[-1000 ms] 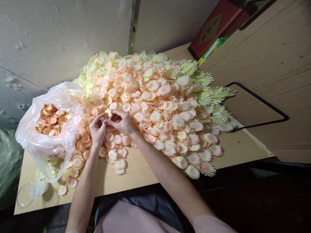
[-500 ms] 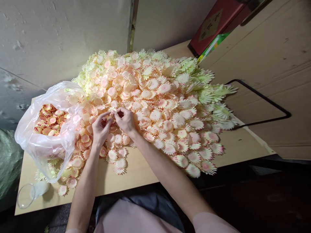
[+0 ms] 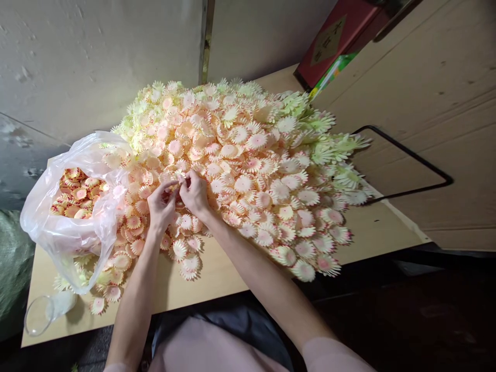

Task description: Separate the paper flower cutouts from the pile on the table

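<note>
My left hand (image 3: 161,204) and my right hand (image 3: 194,194) meet fingertip to fingertip over a heap of artificial flower petal discs (image 3: 243,184). Both are closed in a pinch on a small pale yellow petal disc (image 3: 179,174), partly covered by the fingers. The discs are round with notched edges, cream to pink, some tipped red and some pale green. Loose discs lie below and around both wrists. Left of my left hand, an open clear plastic bag (image 3: 73,230) holds more discs (image 3: 79,194) with darker red edges.
A clear plastic cup (image 3: 41,315) lies on its side at the table's (image 3: 225,263) front left corner. On the right stand a cardboard sheet (image 3: 426,129) and a bent black metal rod (image 3: 414,155). A red box (image 3: 337,41) sits behind, and a green sack (image 3: 13,268) is at left.
The view has shifted slightly, so the scene sits a little further left. My right fingers have curled in more tightly beside the left fingertips; both hands stay at the same spot over the heap.
</note>
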`<state>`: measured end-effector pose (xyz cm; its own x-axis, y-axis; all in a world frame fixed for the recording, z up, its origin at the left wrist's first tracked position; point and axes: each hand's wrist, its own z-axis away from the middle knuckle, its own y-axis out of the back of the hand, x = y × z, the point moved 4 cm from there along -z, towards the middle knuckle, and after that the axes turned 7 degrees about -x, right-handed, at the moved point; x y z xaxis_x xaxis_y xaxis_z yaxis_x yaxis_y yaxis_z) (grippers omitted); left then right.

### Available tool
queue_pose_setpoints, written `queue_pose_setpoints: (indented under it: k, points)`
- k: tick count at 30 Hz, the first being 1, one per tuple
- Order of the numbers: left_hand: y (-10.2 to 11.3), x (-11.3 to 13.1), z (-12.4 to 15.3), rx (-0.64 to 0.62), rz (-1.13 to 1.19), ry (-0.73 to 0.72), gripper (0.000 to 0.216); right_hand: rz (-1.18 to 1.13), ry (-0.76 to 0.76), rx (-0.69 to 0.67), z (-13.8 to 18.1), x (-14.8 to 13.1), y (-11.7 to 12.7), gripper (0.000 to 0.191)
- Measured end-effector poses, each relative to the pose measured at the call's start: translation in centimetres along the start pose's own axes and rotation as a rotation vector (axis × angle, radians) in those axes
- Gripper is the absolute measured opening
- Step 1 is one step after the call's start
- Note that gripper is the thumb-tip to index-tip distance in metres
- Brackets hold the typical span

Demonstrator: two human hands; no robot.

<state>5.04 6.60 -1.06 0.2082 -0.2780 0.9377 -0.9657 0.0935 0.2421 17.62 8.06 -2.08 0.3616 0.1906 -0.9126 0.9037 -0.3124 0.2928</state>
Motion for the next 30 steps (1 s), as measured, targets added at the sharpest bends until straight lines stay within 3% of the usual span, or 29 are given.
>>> queue_pose_setpoints:
  k: [7, 12, 18, 23, 30]
  points:
    - [-0.6, 0.4, 0.1, -0.004, -0.095, -0.057, 0.025, 0.074, 0.003, 0.083, 0.1, 0.3, -0.3, 0.024]
    - [0.2, 0.9, 1.7, -0.024, -0.107, -0.068, 0.019, -0.114, -0.153, 0.146, -1.7, 2.2, 1.4, 0.021]
    - [2.2, -0.1, 1.7, 0.241, 0.144, 0.039, 0.023, -0.056, 0.045, 0.009, -2.3, 1.6, 2.1, 0.031]
    - [2.2, 0.3, 1.1, 0.265, 0.09, 0.009, 0.018, -0.101, 0.123, -0.079, -1.8, 0.4, 2.1, 0.036]
    - [1.7, 0.6, 0.3, 0.203, 0.142, 0.001, 0.016, -0.239, 0.194, -0.056, -1.9, 0.2, 2.5, 0.032]
